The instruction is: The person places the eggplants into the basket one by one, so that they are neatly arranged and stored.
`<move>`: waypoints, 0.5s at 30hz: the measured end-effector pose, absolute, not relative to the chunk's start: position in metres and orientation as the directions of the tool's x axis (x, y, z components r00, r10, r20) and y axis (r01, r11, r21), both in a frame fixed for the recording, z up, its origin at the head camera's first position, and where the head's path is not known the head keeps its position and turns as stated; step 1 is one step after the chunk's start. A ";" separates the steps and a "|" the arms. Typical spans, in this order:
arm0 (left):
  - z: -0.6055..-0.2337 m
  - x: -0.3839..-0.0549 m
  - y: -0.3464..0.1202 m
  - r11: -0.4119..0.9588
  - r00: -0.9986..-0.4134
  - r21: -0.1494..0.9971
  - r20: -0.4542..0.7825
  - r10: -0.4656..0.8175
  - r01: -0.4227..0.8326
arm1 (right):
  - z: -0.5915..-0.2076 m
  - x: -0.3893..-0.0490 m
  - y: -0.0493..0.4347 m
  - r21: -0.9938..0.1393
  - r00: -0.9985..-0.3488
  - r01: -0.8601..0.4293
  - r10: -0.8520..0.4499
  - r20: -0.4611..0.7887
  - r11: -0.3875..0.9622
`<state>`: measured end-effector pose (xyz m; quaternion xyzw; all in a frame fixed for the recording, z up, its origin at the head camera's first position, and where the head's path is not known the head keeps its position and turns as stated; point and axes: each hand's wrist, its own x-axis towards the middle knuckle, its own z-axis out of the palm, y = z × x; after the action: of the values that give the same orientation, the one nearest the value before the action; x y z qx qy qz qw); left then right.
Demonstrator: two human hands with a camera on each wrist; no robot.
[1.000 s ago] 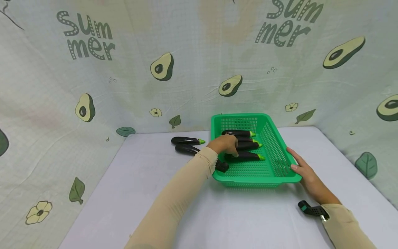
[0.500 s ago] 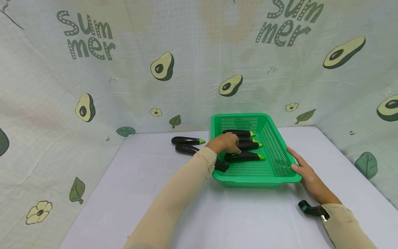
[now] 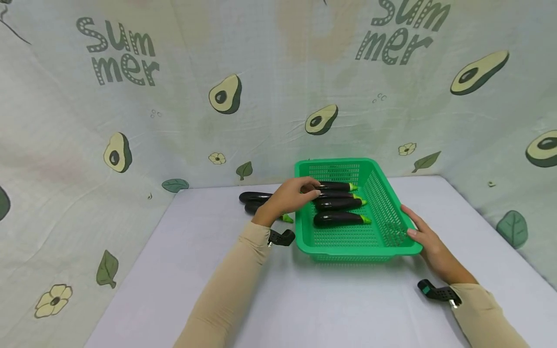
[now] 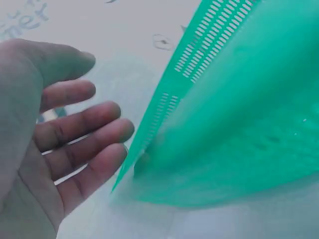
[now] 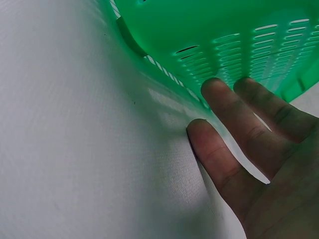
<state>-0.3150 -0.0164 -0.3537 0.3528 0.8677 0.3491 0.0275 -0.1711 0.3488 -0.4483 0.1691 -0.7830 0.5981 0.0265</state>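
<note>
In the head view my left hand (image 3: 293, 195) is over the left rim of a green plastic basket (image 3: 348, 251), fingers loosely bent and holding nothing. The left wrist view shows the same hand (image 4: 79, 124) empty beside the basket's wall (image 4: 219, 124). Several dark eggplants with green stems lie in the basket in a rough column; the nearest eggplant (image 3: 337, 219) is just beyond its middle. My right hand (image 3: 431, 246) holds the basket's right rim, thumb on top. From the right wrist, its fingers (image 5: 249, 124) touch the slotted outer wall (image 5: 239, 45).
On the table (image 3: 174, 270), left of the basket, lie two more eggplants, a back eggplant (image 3: 253, 197) and a front eggplant (image 3: 251, 208) partly hidden behind my left hand. A printed cloth (image 3: 270, 72) hangs behind the table. Black straps circle both wrists.
My left hand has drawn back leftward from among the eggplants to the basket's left rim, its fingers loosened. The eggplants it covered now show. The right hand and basket stay put.
</note>
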 end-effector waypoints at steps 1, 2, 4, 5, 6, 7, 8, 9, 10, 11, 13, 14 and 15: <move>-0.356 -0.314 -0.022 0.490 -0.749 0.632 0.230 0.622 0.601 | -0.448 -0.171 0.349 -0.927 -0.941 -0.295 -0.237 0.241 0.233; -0.359 -0.312 -0.029 0.479 -0.751 0.638 0.254 0.609 0.603 | -0.448 -0.172 0.348 -0.927 -0.942 -0.292 -0.235 0.238 0.234; -0.367 -0.310 -0.042 0.463 -0.764 0.653 0.294 0.574 0.599 | -0.447 -0.172 0.347 -0.929 -0.944 -0.286 -0.234 0.231 0.236; -0.372 -0.309 -0.049 0.457 -0.773 0.662 0.313 0.552 0.594 | -0.448 -0.172 0.347 -0.930 -0.945 -0.282 -0.233 0.228 0.236; -0.376 -0.308 -0.056 0.447 -0.784 0.677 0.329 0.527 0.585 | -0.448 -0.171 0.347 -0.930 -0.946 -0.280 -0.232 0.226 0.236; -0.380 -0.307 -0.062 0.441 -0.795 0.688 0.345 0.499 0.576 | -0.448 -0.171 0.347 -0.930 -0.946 -0.280 -0.233 0.225 0.236; -0.384 -0.306 -0.068 0.434 -0.806 0.702 0.357 0.472 0.565 | -0.448 -0.171 0.347 -0.930 -0.946 -0.281 -0.233 0.227 0.236; -0.388 -0.305 -0.074 0.429 -0.817 0.713 0.367 0.446 0.555 | -0.448 -0.171 0.347 -0.929 -0.945 -0.285 -0.233 0.230 0.235; -0.391 -0.305 -0.079 0.429 -0.827 0.722 0.374 0.420 0.543 | -0.448 -0.171 0.348 -0.929 -0.944 -0.288 -0.231 0.234 0.233; -0.394 -0.304 -0.084 0.430 -0.837 0.730 0.376 0.397 0.532 | -0.449 -0.171 0.348 -0.928 -0.943 -0.292 -0.231 0.239 0.233; -0.400 -0.302 -0.092 0.440 -0.854 0.740 0.372 0.363 0.509 | -0.449 -0.171 0.349 -0.926 -0.942 -0.298 -0.228 0.246 0.233; -0.402 -0.302 -0.095 0.443 -0.859 0.742 0.371 0.354 0.503 | -0.449 -0.171 0.349 -0.925 -0.942 -0.302 -0.225 0.251 0.233; -0.405 -0.301 -0.098 0.449 -0.864 0.744 0.369 0.342 0.495 | -0.449 -0.171 0.349 -0.924 -0.941 -0.305 -0.223 0.254 0.232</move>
<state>-0.3008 -0.0982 -0.4050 0.2471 0.8471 0.4631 -0.0827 -0.1713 0.3494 -0.4490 0.1682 -0.7842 0.5963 0.0342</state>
